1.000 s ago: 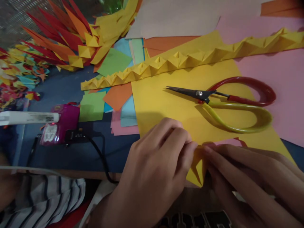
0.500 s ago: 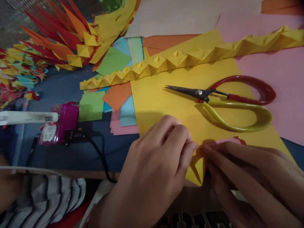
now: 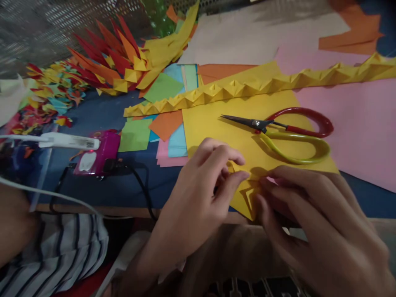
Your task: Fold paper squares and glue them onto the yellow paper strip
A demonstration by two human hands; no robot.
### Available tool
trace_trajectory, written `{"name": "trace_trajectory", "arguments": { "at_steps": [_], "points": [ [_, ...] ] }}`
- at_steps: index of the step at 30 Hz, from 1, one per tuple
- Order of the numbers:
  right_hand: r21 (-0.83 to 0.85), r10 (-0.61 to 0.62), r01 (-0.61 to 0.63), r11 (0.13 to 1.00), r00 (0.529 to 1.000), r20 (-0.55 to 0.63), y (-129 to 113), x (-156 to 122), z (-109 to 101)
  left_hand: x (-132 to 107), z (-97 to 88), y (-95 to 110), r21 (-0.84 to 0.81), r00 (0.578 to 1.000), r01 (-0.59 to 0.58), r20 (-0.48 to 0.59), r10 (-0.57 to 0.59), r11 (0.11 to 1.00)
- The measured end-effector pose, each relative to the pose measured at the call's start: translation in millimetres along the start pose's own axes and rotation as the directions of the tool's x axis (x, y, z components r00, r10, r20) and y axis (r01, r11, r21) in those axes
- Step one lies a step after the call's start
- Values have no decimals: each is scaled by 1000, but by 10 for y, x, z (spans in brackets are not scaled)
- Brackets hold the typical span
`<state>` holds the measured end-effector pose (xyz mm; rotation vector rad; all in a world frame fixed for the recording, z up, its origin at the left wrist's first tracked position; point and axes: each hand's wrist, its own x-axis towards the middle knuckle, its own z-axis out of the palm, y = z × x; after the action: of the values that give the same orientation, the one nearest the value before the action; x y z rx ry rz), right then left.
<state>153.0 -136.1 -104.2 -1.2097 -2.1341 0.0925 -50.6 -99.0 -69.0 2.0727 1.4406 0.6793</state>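
Note:
Close to the table's front edge, my left hand (image 3: 201,194) has its thumb and forefinger curled about a fold of yellow paper (image 3: 248,196). This paper has creased flaps and a pointed lower tip. From the other side, my right hand (image 3: 321,210) is closed, with its fingertips at the paper's right edge. A bit of pink paper (image 3: 272,180) shows among those fingers; the rest is hidden. Just beyond both hands, scissors (image 3: 262,125) with one red and one yellow-green handle lie on a yellow sheet (image 3: 207,128).
A long pleated yellow strip (image 3: 235,88) crosses the sheets. Small coloured squares (image 3: 135,134) lie at its left end. Further left are a magenta power adapter (image 3: 105,150) with cables, spiky red-orange paper (image 3: 108,62) and scraps. A person's striped clothing (image 3: 62,251) is at lower left.
The view has shifted, so the table things sit further right on the left side. My left thumb and forefinger have parted a little from the right fingertips, showing more of the yellow folds.

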Motion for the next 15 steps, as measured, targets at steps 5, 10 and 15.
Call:
{"name": "trace_trajectory", "arguments": {
  "at_steps": [5, 10, 15],
  "points": [
    [-113, -21, 15, 994, 998, -54, -159, 25, 46, -175, -38, 45, 201, 988, -13, -148, 43, 980],
    [-104, -27, 25, 994, 1000, -15, -281, -40, 25, -301, 22, 102, 265, 998, -66, 3, 67, 962],
    [-116, -48, 45, 992, 998, -28, -297, -42, 21, -414, -2, 135, 352, 998, -63, 19, 60, 934]
  ]
}}
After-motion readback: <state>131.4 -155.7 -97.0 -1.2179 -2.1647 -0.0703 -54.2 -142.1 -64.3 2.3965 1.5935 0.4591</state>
